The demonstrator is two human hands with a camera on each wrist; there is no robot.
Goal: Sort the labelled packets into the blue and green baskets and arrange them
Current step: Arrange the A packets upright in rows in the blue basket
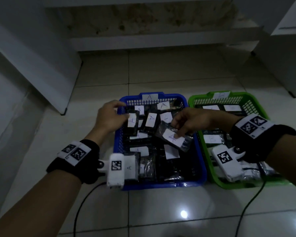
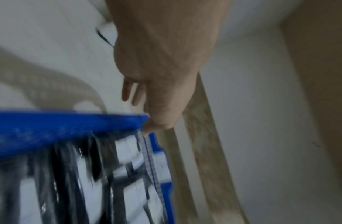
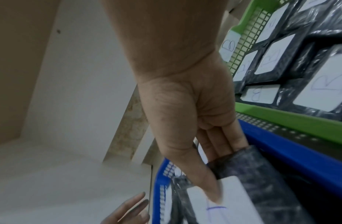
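Closest to me the blue basket [image 1: 202,170] and green basket [image 1: 210,161] sit side by side on the tile floor [image 1: 161,211], both stuffed with dark packets wearing white labels. Over the blue one, the right hand [image 1: 188,122] pinches an A-labelled packet [image 1: 173,137], thumb on its label and fingers underneath, tilted above the pile. Further back the left hand [image 1: 109,117] holds another A packet [image 1: 132,121] upright at the basket's far left wall, fingers relaxed though.
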